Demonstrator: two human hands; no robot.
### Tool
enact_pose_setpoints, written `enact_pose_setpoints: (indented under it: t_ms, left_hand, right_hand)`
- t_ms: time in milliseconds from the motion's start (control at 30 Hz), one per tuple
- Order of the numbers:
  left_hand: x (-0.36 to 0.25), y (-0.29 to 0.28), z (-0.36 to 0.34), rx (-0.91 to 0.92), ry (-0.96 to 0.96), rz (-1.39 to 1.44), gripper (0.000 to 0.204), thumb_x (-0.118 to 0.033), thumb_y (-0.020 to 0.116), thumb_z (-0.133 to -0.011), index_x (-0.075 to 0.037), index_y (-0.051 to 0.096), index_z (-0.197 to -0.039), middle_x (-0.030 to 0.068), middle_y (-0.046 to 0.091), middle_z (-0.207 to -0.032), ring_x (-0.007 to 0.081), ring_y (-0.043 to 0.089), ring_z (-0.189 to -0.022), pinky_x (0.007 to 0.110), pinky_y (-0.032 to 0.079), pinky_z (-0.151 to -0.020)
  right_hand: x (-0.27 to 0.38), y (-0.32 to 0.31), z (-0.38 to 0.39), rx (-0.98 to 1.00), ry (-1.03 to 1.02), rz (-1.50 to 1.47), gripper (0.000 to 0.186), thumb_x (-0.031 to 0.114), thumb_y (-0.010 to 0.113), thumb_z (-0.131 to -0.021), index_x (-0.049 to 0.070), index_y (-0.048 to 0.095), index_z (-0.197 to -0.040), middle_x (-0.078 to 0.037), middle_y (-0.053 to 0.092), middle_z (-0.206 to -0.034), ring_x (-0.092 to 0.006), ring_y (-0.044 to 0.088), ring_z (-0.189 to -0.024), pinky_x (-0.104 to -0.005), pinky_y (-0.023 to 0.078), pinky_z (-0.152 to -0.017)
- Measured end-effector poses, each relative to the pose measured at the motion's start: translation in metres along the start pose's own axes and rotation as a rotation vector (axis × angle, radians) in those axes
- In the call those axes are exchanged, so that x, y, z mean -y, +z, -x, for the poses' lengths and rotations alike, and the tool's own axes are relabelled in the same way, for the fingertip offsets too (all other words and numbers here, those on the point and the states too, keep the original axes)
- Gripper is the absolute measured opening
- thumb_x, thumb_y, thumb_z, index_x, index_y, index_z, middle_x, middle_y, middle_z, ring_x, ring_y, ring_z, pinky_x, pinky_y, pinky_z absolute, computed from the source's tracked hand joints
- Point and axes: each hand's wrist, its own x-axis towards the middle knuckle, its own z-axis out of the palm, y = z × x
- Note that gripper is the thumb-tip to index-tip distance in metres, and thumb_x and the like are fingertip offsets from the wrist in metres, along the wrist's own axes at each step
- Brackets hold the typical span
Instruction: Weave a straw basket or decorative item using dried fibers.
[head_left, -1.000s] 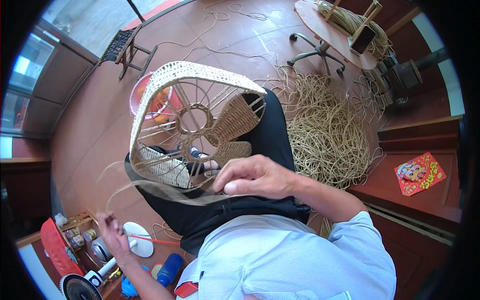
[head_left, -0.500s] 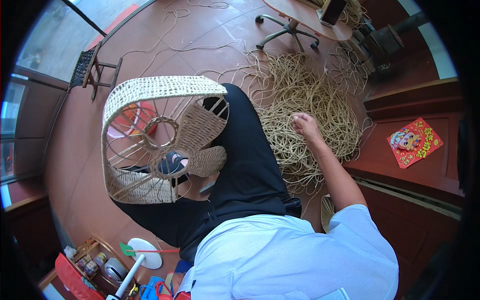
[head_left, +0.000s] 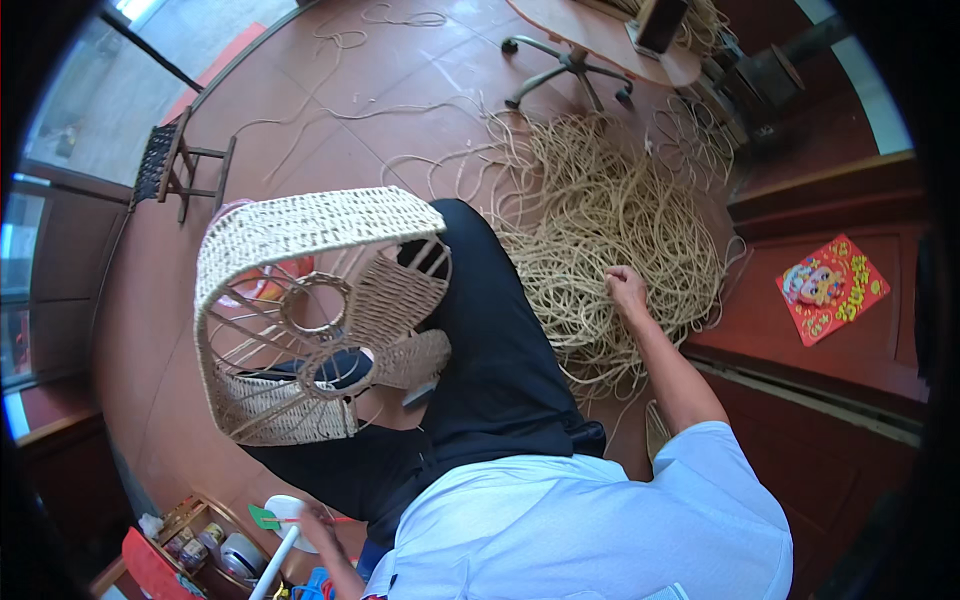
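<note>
A half-woven rope piece (head_left: 320, 205) rests across my dark-trousered thighs, with woven panels, two open rings and bare spokes. My right hand (head_left: 627, 292) is out at the edge of a big tangled heap of beige rope (head_left: 620, 220), fingers curled closed; whatever they grip is too small to make out. Low at the left, my left hand (head_left: 322, 525) hangs beside a white round base (head_left: 290, 506) and a green fly swatter (head_left: 264, 517) with a red handle; its fingers are blurred.
A dark folding stool (head_left: 160, 165) stands at upper left, a round table on a wheeled base (head_left: 565, 65) at the top. A bucket (head_left: 245, 290) sits behind the woven piece. A wooden box of items (head_left: 195, 525) is at lower left. A red card (head_left: 832, 290) lies on the right.
My right hand has moved from the lap out to the rope heap. My left hand dropped out of view and has risen back beside the white base. The woven piece has shifted left and down.
</note>
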Motion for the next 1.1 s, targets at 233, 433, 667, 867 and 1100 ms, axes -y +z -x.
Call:
enact_pose_setpoints:
  t_ms: [233, 433, 667, 867, 1100]
  left_hand:
    - [-0.412, 0.061, 0.084, -0.125, 0.957, -0.205, 0.049, -0.033, 0.053, -0.112, 0.002, 0.060, -0.146, 0.0175, 0.064, -0.140, 0.0277, 0.061, -0.129, 0.042, 0.046, -0.113]
    - [-0.474, 0.104, 0.077, 0.056, 1.061, -0.629, 0.050, -0.004, 0.068, -0.098, -0.002, 0.060, -0.147, 0.0196, 0.068, -0.135, 0.0340, 0.067, -0.121, 0.044, 0.052, -0.103]
    - [-0.484, 0.128, 0.036, 0.097, 1.170, -0.770, 0.048, 0.001, 0.061, -0.096, -0.004, 0.064, -0.144, 0.0185, 0.071, -0.129, 0.0390, 0.068, -0.114, 0.047, 0.053, -0.100]
    - [-0.490, 0.153, 0.003, 0.192, 1.038, -0.747, 0.036, -0.004, 0.055, -0.095, 0.001, 0.066, -0.130, 0.0196, 0.069, -0.113, 0.0399, 0.064, -0.105, 0.046, 0.050, -0.093]
    - [-0.479, 0.187, -0.042, 0.294, 0.833, -0.566, 0.024, -0.010, 0.057, -0.095, 0.003, 0.065, -0.114, 0.0169, 0.063, -0.100, 0.0343, 0.059, -0.095, 0.040, 0.047, -0.086]
  right_hand:
    - [0.072, 0.039, -0.037, 0.263, -0.089, -0.174, 0.024, 0.012, 0.069, -0.099, 0.000, 0.074, -0.119, -0.005, 0.074, -0.095, -0.0124, 0.067, -0.083, -0.0287, 0.055, -0.078]
    - [0.137, 0.069, -0.041, 0.374, -0.148, -0.152, 0.022, 0.012, 0.068, -0.101, 0.002, 0.072, -0.120, -0.002, 0.070, -0.092, -0.0098, 0.063, -0.079, -0.0260, 0.053, -0.072]
    - [0.164, 0.113, -0.083, 0.362, -0.216, -0.007, 0.025, 0.014, 0.072, -0.097, 0.001, 0.074, -0.118, -0.008, 0.078, -0.104, -0.0163, 0.073, -0.094, -0.0320, 0.058, -0.087]
    - [0.199, 0.167, -0.164, 0.325, -0.338, 0.303, 0.042, 0.028, 0.072, -0.092, 0.001, 0.074, -0.124, -0.019, 0.076, -0.122, -0.0325, 0.072, -0.116, -0.0416, 0.056, -0.103]
    - [0.242, 0.226, -0.253, 0.278, -0.474, 0.525, 0.057, 0.036, 0.073, -0.089, 0.003, 0.070, -0.135, -0.024, 0.064, -0.143, -0.0381, 0.060, -0.136, -0.0454, 0.046, -0.118]
